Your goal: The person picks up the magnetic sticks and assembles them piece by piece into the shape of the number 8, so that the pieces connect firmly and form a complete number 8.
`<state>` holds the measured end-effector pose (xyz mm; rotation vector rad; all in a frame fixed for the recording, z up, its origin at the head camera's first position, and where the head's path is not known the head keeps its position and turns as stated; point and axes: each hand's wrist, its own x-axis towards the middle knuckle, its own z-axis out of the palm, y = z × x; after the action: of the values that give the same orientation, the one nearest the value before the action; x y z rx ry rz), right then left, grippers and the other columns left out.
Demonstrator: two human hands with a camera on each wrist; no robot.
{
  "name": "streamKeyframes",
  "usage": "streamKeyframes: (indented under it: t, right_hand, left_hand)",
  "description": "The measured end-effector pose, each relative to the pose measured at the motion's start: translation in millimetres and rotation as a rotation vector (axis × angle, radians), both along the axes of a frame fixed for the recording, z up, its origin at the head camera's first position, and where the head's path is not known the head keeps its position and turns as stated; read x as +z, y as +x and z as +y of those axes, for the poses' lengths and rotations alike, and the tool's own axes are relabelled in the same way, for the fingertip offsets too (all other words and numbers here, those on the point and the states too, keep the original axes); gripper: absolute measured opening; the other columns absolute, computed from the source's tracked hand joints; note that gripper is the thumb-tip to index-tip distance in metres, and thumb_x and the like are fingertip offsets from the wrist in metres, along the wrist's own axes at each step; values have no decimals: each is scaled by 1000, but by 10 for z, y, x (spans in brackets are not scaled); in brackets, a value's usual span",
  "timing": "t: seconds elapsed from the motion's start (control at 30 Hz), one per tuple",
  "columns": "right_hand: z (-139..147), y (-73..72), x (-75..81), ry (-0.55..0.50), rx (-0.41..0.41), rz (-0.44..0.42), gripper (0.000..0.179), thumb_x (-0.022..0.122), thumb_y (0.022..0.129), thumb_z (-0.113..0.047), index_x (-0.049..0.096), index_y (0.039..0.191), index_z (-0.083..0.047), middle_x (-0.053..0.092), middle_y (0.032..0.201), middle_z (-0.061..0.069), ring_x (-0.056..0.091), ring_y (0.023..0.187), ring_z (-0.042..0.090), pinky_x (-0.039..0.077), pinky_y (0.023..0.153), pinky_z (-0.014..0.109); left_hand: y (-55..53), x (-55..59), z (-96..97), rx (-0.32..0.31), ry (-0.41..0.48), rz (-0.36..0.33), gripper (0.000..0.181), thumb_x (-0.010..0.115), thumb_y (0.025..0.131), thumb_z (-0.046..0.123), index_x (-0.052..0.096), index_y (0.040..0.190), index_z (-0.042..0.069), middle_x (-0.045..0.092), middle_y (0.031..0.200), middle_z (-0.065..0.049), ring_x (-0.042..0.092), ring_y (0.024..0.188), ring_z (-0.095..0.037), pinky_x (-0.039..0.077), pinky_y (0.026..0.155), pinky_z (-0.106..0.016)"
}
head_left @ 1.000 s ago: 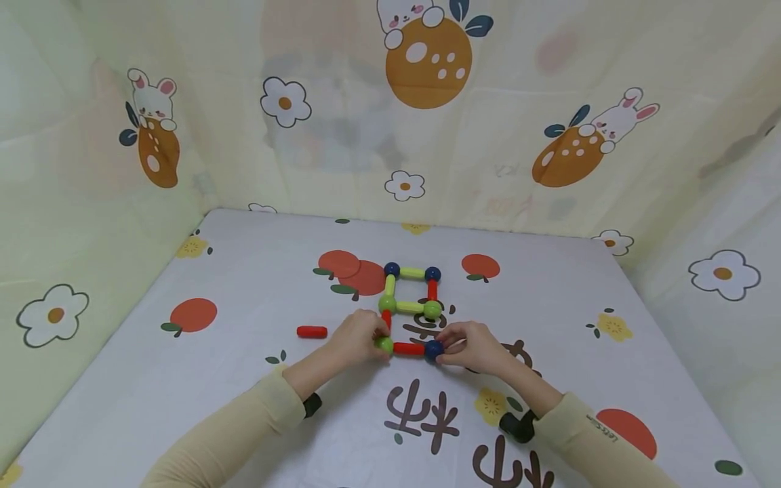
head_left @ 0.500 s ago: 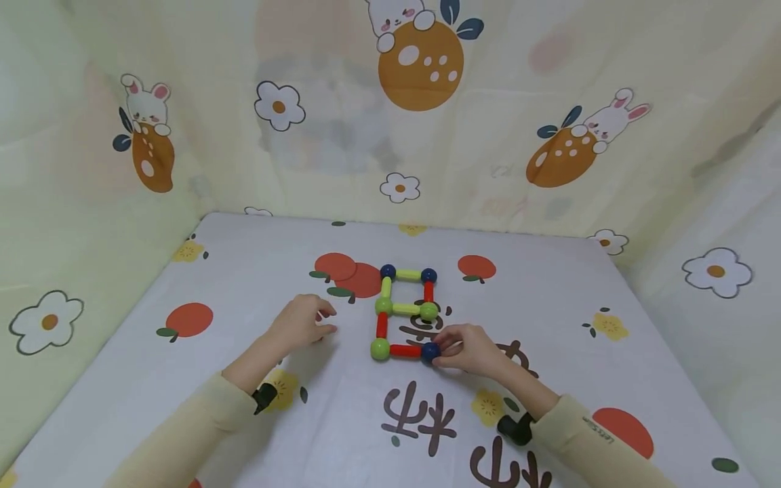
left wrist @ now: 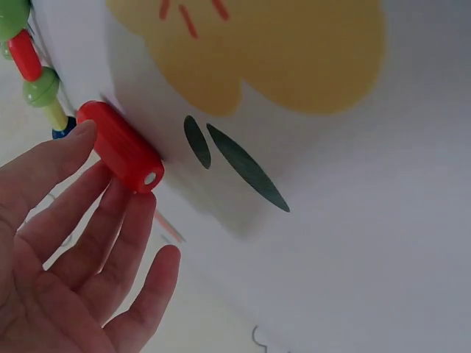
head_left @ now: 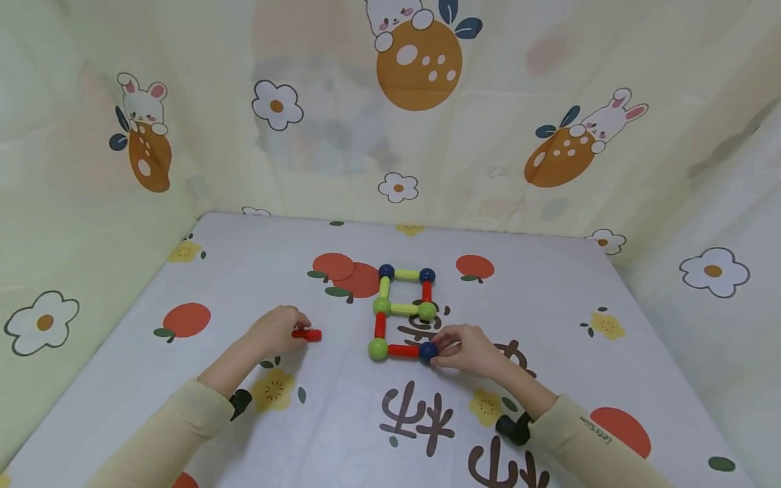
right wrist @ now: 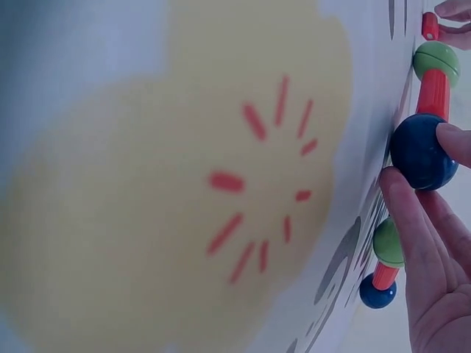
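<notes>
My left hand [head_left: 277, 332] has a loose red rod [left wrist: 121, 147] between thumb and fingers, left of the built frame. In the left wrist view the rod's near end shows a small silvery disc, and the thumb lies over its far end. My right hand [head_left: 470, 350] pinches a dark blue ball [right wrist: 425, 152] at the frame's near right corner. A red rod [head_left: 404, 350] joins that ball to a green ball [head_left: 378, 349]. From there another red rod [head_left: 380, 325] runs back to a second green ball [head_left: 382, 306], part of a square of rods and balls.
The square's far corners are two dark blue balls, one at the back left [head_left: 386, 272]. Its near right corner is a green ball [head_left: 427, 311]. A white printed cloth [head_left: 342, 413] covers the table, with patterned curtains [head_left: 329, 156] behind and at the sides.
My left hand has let go of the near green ball, moved left and taken up the loose red rod. My right hand has stayed on the blue ball.
</notes>
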<state>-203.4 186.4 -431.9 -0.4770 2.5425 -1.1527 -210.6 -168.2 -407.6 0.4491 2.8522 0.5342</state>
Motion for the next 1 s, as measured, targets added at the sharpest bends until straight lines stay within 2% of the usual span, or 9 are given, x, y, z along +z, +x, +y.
streamKeyframes:
  t: [0.23,0.57,0.77,1.0]
  right_hand:
    - [-1,-5,9,13,-12,-8,32,77,73,-12,64,99,0,65,89,7,65,78,19,53,68,29]
    - [-8,4,16,11,0,4,32,77,73,-10,63,99,0,65,89,8,65,78,19,53,68,28]
    - [-23,9,27,17,-4,1,31,77,72,-9,63,98,0,65,89,7,65,77,19,53,69,28]
    - [-16,6,18,-5,17,7,31,77,72,-9,62,98,0,64,89,8,66,78,20,53,69,28]
  left_hand:
    - [-25,-48,23,-24,-21,8,21,72,78,13,69,96,2,61,83,-4,51,75,-18,48,70,-32]
    - [-58,-93,77,2,-15,-4,12,71,78,12,67,85,3,56,74,-2,49,71,-18,46,65,-29]
    - [-78,-32,161,31,107,-22,11,68,79,12,65,84,3,57,71,-2,50,66,-16,44,60,-26]
    - [-98,158,471,18,257,-29,16,68,81,14,66,91,2,61,75,-2,55,67,-14,47,59,-23]
